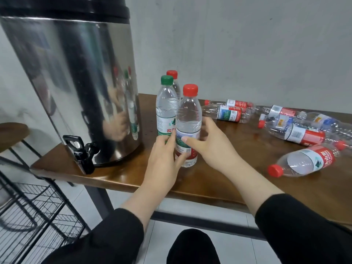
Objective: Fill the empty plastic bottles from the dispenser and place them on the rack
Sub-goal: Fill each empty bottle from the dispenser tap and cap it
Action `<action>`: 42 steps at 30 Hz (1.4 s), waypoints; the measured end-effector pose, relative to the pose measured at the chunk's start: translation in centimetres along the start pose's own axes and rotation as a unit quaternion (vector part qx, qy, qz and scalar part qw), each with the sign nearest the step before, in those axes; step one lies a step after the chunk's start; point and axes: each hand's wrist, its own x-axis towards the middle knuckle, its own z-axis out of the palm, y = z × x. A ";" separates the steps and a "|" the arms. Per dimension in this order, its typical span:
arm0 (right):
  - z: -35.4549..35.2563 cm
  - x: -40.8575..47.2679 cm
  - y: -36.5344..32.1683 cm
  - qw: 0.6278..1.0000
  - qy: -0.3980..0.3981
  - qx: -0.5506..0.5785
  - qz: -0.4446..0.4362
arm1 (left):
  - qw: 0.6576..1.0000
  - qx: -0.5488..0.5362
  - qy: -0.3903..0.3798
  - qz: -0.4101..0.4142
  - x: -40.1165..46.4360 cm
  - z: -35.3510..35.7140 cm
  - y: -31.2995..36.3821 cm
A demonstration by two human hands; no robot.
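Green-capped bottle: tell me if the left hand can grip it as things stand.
Probably yes. The left hand already lies beside the green-capped bottle; only the front bottle it holds crowds the right side.

Green-capped bottle (166,109) label reads "农", rest hidden.

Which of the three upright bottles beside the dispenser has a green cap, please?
The green-capped bottle is the left one, nearest the dispenser. The front bottle between both hands and the rear bottle have red caps.

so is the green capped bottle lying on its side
No, the green capped bottle stands upright on the table, just behind the red capped bottle that both hands are around.
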 end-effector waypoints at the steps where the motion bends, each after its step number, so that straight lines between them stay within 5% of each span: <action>1: 0.3 0.1 0.5 1.000 -0.001 0.006 0.009 | 1.000 0.010 0.009 0.006 -0.5 0.1 -0.6; 15: 0.8 5.2 1.7 0.999 0.015 0.006 0.029 | 0.998 -0.002 -0.042 -0.057 0.0 0.2 -1.1; 20: -0.6 4.3 1.6 0.996 0.002 -0.087 0.019 | 0.997 0.015 -0.058 -0.055 0.0 0.1 -1.2; 25: -7.7 0.6 1.8 0.950 -0.041 -0.309 -0.029 | 0.992 0.076 -0.103 0.008 -0.2 0.4 -0.3; 30: -16.5 -3.5 3.4 0.865 -0.233 -0.443 0.018 | 0.983 0.025 -0.173 0.060 -0.4 2.8 3.1; 34: -20.1 -5.1 7.0 0.800 -0.246 -0.546 0.032 | 0.970 0.009 -0.232 0.077 -0.5 5.3 5.6; 42: -18.9 -5.4 9.9 0.825 -0.195 -0.530 -0.015 | 0.966 0.008 -0.248 0.072 -0.7 5.0 5.3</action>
